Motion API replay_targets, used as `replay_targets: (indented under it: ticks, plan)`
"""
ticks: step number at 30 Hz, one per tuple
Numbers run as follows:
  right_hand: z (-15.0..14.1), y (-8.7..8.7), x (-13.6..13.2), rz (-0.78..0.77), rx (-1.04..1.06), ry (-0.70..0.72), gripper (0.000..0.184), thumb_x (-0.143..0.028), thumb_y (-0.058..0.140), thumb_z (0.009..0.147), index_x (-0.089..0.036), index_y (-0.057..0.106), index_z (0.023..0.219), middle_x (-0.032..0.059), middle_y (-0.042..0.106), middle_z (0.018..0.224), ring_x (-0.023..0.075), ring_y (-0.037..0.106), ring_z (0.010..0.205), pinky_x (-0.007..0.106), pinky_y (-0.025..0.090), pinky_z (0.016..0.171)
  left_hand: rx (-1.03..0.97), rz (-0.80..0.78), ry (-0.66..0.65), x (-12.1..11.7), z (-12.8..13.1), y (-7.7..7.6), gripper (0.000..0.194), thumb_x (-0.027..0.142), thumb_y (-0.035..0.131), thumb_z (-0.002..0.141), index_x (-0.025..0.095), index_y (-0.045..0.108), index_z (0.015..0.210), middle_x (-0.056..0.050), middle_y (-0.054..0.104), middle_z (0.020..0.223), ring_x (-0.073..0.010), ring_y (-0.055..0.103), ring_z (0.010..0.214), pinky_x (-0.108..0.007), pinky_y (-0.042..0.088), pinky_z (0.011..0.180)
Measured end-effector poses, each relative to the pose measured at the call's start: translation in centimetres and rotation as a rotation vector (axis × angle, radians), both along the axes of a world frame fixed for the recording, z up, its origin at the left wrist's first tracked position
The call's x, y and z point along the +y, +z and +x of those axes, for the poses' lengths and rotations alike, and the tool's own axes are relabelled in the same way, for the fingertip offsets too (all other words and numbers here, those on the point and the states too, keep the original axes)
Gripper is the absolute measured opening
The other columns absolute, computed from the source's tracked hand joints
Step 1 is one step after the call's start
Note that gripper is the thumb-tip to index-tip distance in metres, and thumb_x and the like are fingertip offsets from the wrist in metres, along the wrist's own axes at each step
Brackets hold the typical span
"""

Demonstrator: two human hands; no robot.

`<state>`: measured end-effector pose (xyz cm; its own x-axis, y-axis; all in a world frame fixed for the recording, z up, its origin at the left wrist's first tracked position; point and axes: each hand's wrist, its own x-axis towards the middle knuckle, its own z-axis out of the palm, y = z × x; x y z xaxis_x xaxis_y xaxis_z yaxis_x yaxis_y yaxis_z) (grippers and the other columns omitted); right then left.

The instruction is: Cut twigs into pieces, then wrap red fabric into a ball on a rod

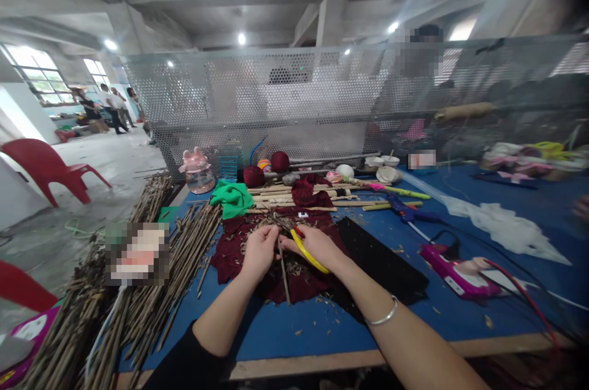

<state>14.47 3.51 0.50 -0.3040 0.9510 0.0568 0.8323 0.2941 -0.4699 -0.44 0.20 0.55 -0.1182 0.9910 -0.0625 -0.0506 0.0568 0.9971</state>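
Observation:
My left hand (pixel 261 250) is closed on a thin dry stick (pixel 283 270), whose lower end points down toward me. In my right hand (pixel 317 245) are pliers or cutters with yellow and red handles (pixel 309 251); their jaws are at the upper part of the stick, close to my left fingertips. Whether the jaws touch the stick is hard to make out. Under both hands lies a dark red cloth (pixel 232 243) strewn with plant scraps. Beside it on the right is a black cloth (pixel 386 261).
Bundled dry sticks (pixel 184 261) lie on the left. At the back are a green cloth (pixel 232 198), a pink jar (pixel 197 172), red yarn balls (pixel 280 162) and bamboo sticks (pixel 271 197). A glue gun (pixel 405 209) and magenta power strip (pixel 460 273) with cords are on the right. A perforated metal screen (pixel 221 95) stands behind.

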Motion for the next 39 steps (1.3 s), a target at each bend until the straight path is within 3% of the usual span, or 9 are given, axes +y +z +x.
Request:
replay_targets:
  ticks: [5,12,20,28,39]
  plan:
    - [0.3,0.4,0.1,-0.031,0.048,-0.050,0.044,-0.063,0.050,0.073,-0.020,0.053,0.079,0.0044,0.061,0.076,0.0155,0.054,0.065,0.023,0.029,0.054,0.045,-0.018,-0.053,-0.2,0.2,-0.1,0.025,0.038,0.058,0.074,0.014,0.061,0.082,-0.002,0.064,0.065,-0.0110,0.061,0.051,-0.014,0.039,0.034]
    - [0.2,-0.3,0.1,0.000,0.126,0.017,0.047,-0.059,0.058,0.070,-0.018,0.050,0.090,0.0069,0.061,0.083,0.0163,0.055,0.069,0.023,0.032,0.058,0.034,0.005,-0.059,-0.1,0.3,-0.4,0.026,0.039,0.059,0.073,0.014,0.061,0.080,0.000,0.061,0.057,-0.0107,0.059,0.047,-0.014,0.038,0.033]
    - [-0.5,-1.0,0.0,-0.014,0.161,0.004,0.046,-0.063,0.045,0.076,-0.018,0.051,0.072,0.0045,0.060,0.071,0.0150,0.053,0.063,0.022,0.032,0.054,0.002,-0.021,-0.035,-0.3,0.5,-0.3,0.018,0.031,0.057,0.075,0.014,0.058,0.081,0.000,0.062,0.060,-0.0117,0.061,0.049,-0.014,0.038,0.032]
    - [-0.1,-0.9,0.5,-0.026,0.113,0.022,0.051,-0.066,0.043,0.075,-0.017,0.057,0.068,0.0048,0.060,0.065,0.0151,0.053,0.060,0.022,0.029,0.050,-0.024,-0.050,-0.025,-0.2,0.4,0.4,0.020,0.029,0.054,0.078,0.012,0.057,0.088,-0.002,0.064,0.065,-0.0098,0.060,0.048,-0.013,0.040,0.033]
    - [0.1,-0.9,0.1,0.033,0.042,0.071,0.050,-0.066,0.048,0.073,-0.018,0.053,0.087,0.0061,0.061,0.075,0.0157,0.053,0.064,0.023,0.030,0.055,-0.066,0.000,-0.087,0.1,0.2,-0.6,0.033,0.042,0.056,0.073,0.013,0.060,0.089,0.002,0.055,0.056,-0.0094,0.056,0.047,-0.015,0.041,0.032]
